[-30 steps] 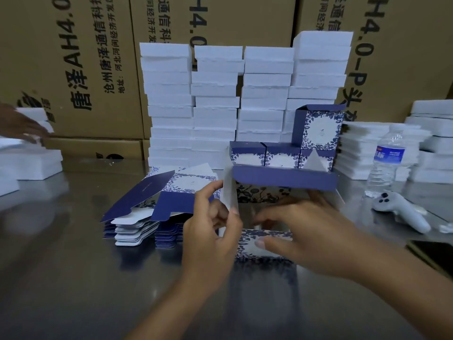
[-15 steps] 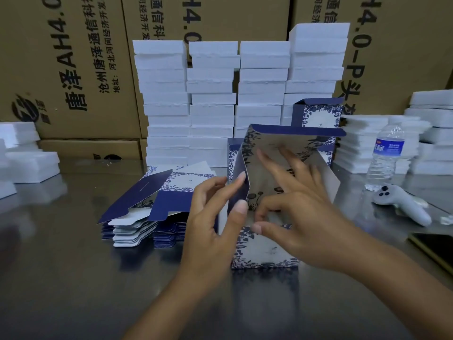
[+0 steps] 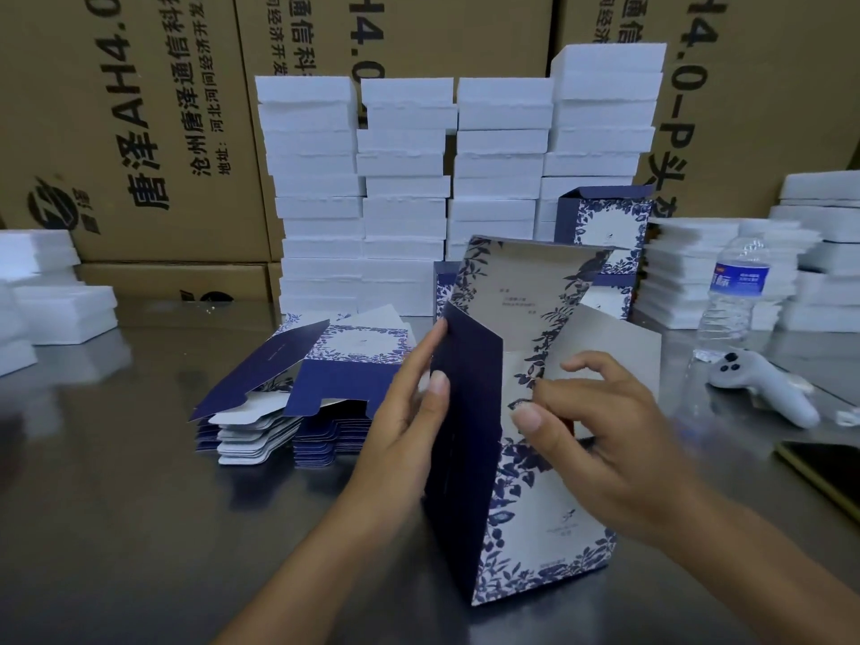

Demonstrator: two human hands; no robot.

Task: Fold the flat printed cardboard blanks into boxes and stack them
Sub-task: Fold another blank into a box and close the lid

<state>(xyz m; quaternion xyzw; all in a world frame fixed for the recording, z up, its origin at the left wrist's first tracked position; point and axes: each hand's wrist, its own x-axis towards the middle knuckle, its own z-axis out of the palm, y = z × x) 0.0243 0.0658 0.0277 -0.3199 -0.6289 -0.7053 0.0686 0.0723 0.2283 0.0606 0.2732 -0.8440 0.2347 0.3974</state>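
We logged the half-folded box (image 3: 549,542) standing on the metal table (image 3: 116,505) at lower centre of the frame. Its dark blue side panel faced left, its floral printed panel faced us, and the top flap stood up, open. The left hand (image 3: 405,444) lay against the dark panel from the left, fingers nearly straight, thumb flat on its face. The right hand (image 3: 614,453) pinched the printed front wall, thumb outside, index curled at its top edge, other fingers spread loose. The pile of flat blanks (image 3: 325,384) sat left of centre, just behind the left hand. Finished boxes (image 3: 605,225) stood stacked at centre right, in front of white foam stacks (image 3: 405,193). A water bottle (image 3: 730,295), white controller (image 3: 763,388) and phone (image 3: 828,477) lay along the right edge. Brown cartons (image 3: 139,109) ran across the back.
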